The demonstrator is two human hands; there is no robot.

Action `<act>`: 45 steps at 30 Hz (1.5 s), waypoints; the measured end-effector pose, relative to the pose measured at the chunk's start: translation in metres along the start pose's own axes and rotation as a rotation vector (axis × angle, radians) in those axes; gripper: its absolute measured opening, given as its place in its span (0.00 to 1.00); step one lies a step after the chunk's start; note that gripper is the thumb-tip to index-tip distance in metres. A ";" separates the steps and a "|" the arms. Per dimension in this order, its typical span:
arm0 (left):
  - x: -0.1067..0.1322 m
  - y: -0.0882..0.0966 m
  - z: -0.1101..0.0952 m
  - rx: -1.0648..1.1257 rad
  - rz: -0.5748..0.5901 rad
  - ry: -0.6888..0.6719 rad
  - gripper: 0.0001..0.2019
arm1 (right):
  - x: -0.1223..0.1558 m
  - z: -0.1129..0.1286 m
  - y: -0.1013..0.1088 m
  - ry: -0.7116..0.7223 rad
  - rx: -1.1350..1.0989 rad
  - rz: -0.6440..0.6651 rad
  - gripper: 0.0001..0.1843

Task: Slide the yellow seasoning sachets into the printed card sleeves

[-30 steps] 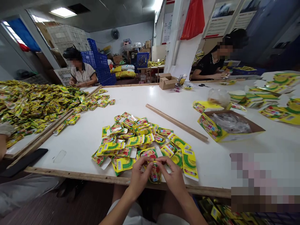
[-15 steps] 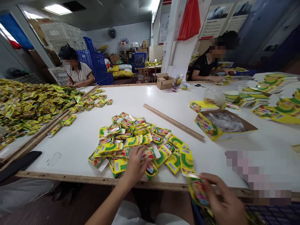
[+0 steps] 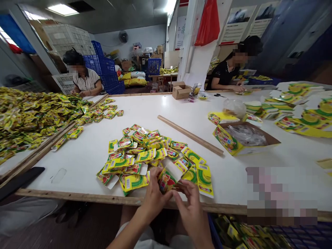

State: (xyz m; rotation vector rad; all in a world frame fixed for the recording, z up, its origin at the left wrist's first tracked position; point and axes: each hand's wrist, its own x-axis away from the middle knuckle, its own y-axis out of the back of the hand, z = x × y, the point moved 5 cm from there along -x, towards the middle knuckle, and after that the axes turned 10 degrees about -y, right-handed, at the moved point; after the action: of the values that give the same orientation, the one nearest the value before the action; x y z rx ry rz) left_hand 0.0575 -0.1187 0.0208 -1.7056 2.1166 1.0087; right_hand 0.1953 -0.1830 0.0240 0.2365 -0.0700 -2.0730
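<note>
At the near edge of the table, a small yellow-and-green printed carton (image 3: 167, 180) with a raised white end flap is between my two hands. My left hand (image 3: 154, 193) grips it from the left, fingers closed around its side. Thumb and fingers of my right hand (image 3: 190, 204) pinch its right edge; the fingertips are partly hidden behind it. Just beyond and beside my hands lies a loose pile of similar small cartons (image 3: 145, 155), several with white end flaps sticking out.
A wooden strip (image 3: 190, 135) lies diagonally across the white table (image 3: 103, 138). To the right stands a display box (image 3: 246, 143) with clear plastic inside. Heaped packets (image 3: 31, 117) fill the left side. Below the edge, a blue crate (image 3: 298, 235) holds cartons. Two people sit across the table.
My right hand has come left from the table's edge, and the carton it held there is gone from it. My left hand has lifted a carton from the pile, and both hands now hold it.
</note>
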 end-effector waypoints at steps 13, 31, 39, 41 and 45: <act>0.014 0.034 0.011 0.198 0.076 0.121 0.06 | -0.014 0.000 -0.032 0.125 0.155 0.313 0.09; 0.000 0.034 0.002 0.240 0.010 0.104 0.08 | -0.020 0.020 -0.033 0.222 0.143 0.284 0.05; -0.002 0.032 0.006 0.228 -0.024 0.207 0.09 | -0.027 0.023 -0.037 0.177 0.201 0.248 0.09; 0.000 0.031 0.009 0.268 -0.040 0.224 0.10 | -0.026 0.023 -0.036 0.184 0.183 0.249 0.09; 0.004 0.030 0.014 0.350 -0.061 0.302 0.10 | -0.022 0.022 -0.035 0.159 0.147 0.269 0.09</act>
State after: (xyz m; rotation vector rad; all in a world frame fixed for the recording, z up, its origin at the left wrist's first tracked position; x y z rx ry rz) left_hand 0.0257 -0.1106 0.0189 -1.8140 2.2351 0.3488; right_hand 0.1713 -0.1474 0.0438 0.4557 -0.1494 -1.7768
